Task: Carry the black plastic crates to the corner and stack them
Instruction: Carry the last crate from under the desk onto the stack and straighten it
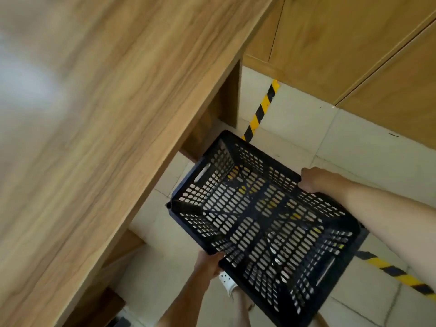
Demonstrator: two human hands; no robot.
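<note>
One empty black plastic crate (262,223) with perforated walls and slot handles hangs above the pale tiled floor, tilted in the lower middle of the view. My left hand (208,264) grips its near long rim from below. My right hand (315,179) grips the opposite long rim. The floor and a white shoe (226,283) show through the crate's holes and beside it. No other crate is in sight.
A long wooden table (99,114) fills the left half, its edge running diagonally close to the crate. Wooden cabinet panels (342,43) stand at the upper right. Yellow-black hazard tape (262,108) crosses the tiled floor (295,123), with another strip (398,274) at the lower right.
</note>
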